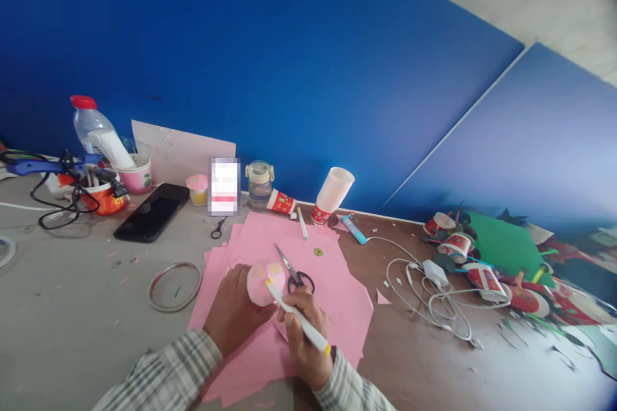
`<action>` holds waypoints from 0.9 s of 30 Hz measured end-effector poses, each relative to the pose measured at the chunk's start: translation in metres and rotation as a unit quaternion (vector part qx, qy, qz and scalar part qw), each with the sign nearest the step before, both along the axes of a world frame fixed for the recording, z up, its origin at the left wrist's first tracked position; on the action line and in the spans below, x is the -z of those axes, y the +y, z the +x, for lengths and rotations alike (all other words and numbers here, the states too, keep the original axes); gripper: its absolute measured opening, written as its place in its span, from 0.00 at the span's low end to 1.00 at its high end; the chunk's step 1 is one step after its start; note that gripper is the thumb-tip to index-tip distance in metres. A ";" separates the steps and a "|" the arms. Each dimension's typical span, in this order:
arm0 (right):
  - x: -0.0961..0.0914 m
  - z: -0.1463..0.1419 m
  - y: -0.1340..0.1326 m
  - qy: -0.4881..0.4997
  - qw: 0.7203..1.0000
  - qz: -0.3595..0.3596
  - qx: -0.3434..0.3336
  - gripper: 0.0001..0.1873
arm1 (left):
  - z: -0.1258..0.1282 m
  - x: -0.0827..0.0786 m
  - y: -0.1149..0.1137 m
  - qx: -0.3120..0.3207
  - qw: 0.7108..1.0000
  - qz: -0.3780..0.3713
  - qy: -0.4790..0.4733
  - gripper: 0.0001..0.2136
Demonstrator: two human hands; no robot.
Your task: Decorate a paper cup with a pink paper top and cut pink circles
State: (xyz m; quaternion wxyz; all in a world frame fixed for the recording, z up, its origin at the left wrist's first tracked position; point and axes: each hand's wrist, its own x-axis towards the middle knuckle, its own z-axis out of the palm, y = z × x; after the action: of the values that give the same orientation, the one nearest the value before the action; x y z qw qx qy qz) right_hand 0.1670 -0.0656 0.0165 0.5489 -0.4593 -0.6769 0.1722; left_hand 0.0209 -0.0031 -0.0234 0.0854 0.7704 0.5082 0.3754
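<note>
My left hand [234, 308] is wrapped round a small cup-like piece with a round pink paper top [260, 279], which carries several yellow marks. In my right hand [308, 347] is a white felt-tip marker [312, 334] with a yellow end, gripped like a pen. Its yellow tip meets the pink top. The lower part of the piece is hidden by my left fingers. Just beyond my right hand, scissors [295, 275] with black handles lie on pink paper sheets [340, 314]. A small round green piece [318, 252] rests on the sheets too.
Behind the paper stand stacked paper cups [332, 192], a lidded jar [260, 183] and a pink-topped cup [197, 189]. A black phone [153, 212] and a tape ring [174, 287] lie left. Right are a coiled white cable [441, 302] and several red cups [486, 281] beside green paper [506, 247].
</note>
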 end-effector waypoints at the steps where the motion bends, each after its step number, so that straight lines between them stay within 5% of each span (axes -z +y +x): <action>1: 0.000 0.000 0.000 0.003 1.000 -0.005 0.001 0.05 | 0.000 0.000 0.000 0.000 1.000 -0.002 -0.002 0.20; 27: 0.001 0.005 -0.001 0.032 0.999 -0.009 -0.006 0.06 | 0.000 -0.003 0.001 0.000 0.999 -0.018 -0.037 0.20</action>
State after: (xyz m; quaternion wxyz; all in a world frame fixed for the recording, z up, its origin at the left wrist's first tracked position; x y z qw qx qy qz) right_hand 0.1720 -0.0669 0.0155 0.5648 -0.4545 -0.6604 0.1958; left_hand 0.0205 -0.0023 -0.0202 0.1176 0.7543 0.5114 0.3946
